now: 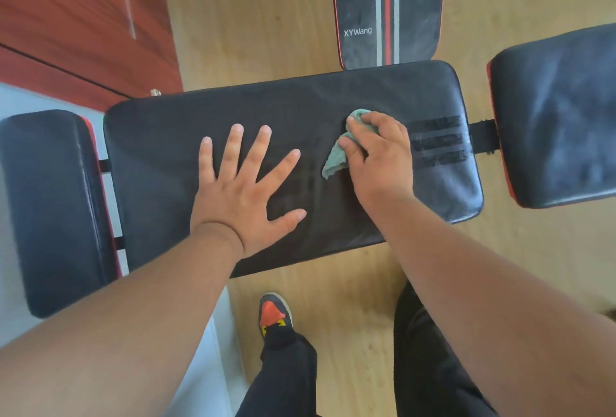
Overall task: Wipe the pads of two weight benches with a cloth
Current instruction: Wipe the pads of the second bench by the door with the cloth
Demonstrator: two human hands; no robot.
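Black bench pad [160, 136], L hand [246, 189] flat w/ fingers splayed, R hand [376, 156] gripping cloth [336, 159]

Black bench pad [233, 109], teal cloth [335, 159], red-and-grey striped black pad [386, 6], tan wood floor [253, 16]

Both hands rest on the middle pad [166, 149], the cloth [336, 156] under the right, smaller pads flanking.

Right hand [376, 156] grips cloth [336, 159] on pad [166, 136]; left hand [243, 189] flat.
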